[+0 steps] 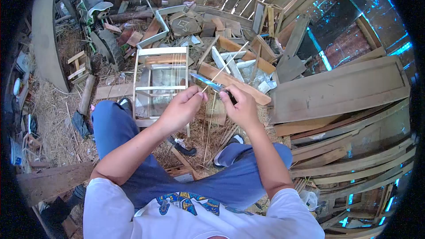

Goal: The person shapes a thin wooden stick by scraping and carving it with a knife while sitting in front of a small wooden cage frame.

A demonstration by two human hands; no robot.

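My left hand (pixel 183 109) is closed, pinching the lower end of a thin bamboo-like strip (pixel 230 62) that slants up to the right. My right hand (pixel 240 108) grips the dark handle of a knife (pixel 207 81). The blade points up and left, just above my left fingers, and crosses the strip. Whether its edge touches the strip, I cannot tell. Beyond my left hand lies a pale wooden frame (pixel 160 88) with crossbars, and several thin strips (pixel 178 68) run lengthwise over its right side.
Scrap boards (pixel 234 82) and offcuts lie heaped ahead. A large wooden panel (pixel 341 90) leans at the right above stacked planks (pixel 345 150). At the left stand a curved board (pixel 49 40) and a wheel (pixel 108 46). Straw (pixel 57 110) covers the ground around my bent legs.
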